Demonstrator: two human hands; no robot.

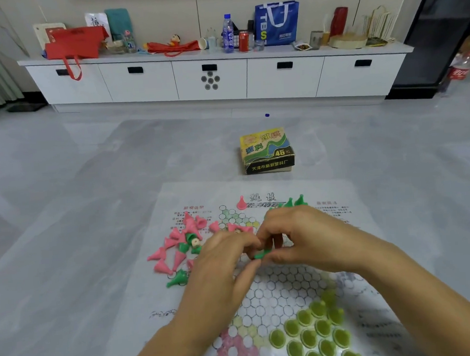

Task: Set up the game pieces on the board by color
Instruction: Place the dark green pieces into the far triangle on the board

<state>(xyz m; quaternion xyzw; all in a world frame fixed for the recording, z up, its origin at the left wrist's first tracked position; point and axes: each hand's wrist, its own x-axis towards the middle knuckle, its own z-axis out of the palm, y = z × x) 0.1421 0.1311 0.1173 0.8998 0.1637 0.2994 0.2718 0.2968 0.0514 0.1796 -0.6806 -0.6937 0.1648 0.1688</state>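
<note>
A paper Chinese-checkers board [290,284] lies on the floor. Several yellow-green pieces [315,335] stand upright in its near right corner. A loose heap of pink pieces [175,247] mixed with dark green pieces [178,279] lies at the board's left. One pink piece [241,203] and two dark green pieces [296,201] stand at the far edge. My left hand [222,264] and my right hand [300,237] meet over the board's middle. Both pinch a dark green piece [262,254] between their fingertips.
The game's cardboard box [266,151] sits on the grey floor beyond the board. A small blue object [267,115] lies farther off. A low white cabinet [211,77] with bags, bottles and cans lines the far wall.
</note>
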